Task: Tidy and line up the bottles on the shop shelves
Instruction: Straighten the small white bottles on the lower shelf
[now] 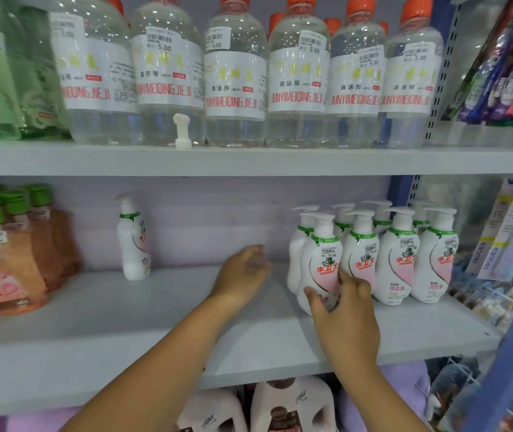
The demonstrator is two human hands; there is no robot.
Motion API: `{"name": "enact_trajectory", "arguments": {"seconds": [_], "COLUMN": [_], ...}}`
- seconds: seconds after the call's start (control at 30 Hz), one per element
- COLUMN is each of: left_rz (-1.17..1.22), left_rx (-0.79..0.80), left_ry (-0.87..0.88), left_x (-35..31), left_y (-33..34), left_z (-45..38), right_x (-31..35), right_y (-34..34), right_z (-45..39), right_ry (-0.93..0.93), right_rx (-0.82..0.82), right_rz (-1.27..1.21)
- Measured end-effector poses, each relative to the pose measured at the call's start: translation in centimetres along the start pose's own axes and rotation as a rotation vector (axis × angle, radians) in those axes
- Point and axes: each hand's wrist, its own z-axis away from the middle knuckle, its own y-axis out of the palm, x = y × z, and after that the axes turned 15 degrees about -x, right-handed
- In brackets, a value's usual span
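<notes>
On the grey middle shelf [124, 332] stands a cluster of several white pump bottles with pink labels [398, 257] at the right. My right hand [345, 319] grips the lower part of the frontmost pump bottle [322, 260] of that cluster. One more white pump bottle [133, 244] stands alone toward the left, near the back wall. My left hand [242, 275] hovers over the bare middle of the shelf with loosely curled fingers, holding nothing.
The upper shelf [249, 160] carries a row of clear bottles with orange caps [236, 76] and a loose white pump head [182, 132]. Orange-pink bottles with green caps [8, 251] fill the left end of the middle shelf. Packaged goods [504, 232] hang at the right; pink jugs [292, 406] sit below.
</notes>
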Motion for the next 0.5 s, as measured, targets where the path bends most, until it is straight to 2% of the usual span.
{"name": "enact_trajectory", "arguments": {"seconds": [0.1, 0.13, 0.17, 0.23, 0.3, 0.5], "left_rz": [-0.049, -0.117, -0.166, -0.211, -0.173, -0.148], "left_rx": [-0.622, -0.781, -0.874, -0.858, -0.715, -0.561], "left_ry": [0.119, 0.118, 0.079, -0.083, -0.237, -0.243], "left_x": [2.0, 2.9, 3.9, 5.9, 7.7, 9.8], "left_y": [-6.6, -8.7, -10.6, -13.0, -14.0, -15.0], "left_z": [-2.5, -3.5, -4.4, -6.1, -6.9, -7.4], "right_x": [-0.1, 0.0, 0.0, 0.1, 0.0, -0.1], "right_y": [0.1, 0.2, 0.2, 0.3, 0.3, -0.2], "right_z": [0.0, 0.0, 0.0, 0.1, 0.1, 0.0], "right_ry": [0.019, 0.021, 0.022, 0.024, 0.036, 0.062], "right_rx": [-0.006, -0.009, -0.009, -0.002, 0.008, 0.028], "right_rz": [-0.036, -0.043, -0.046, -0.05, -0.065, -0.155]}}
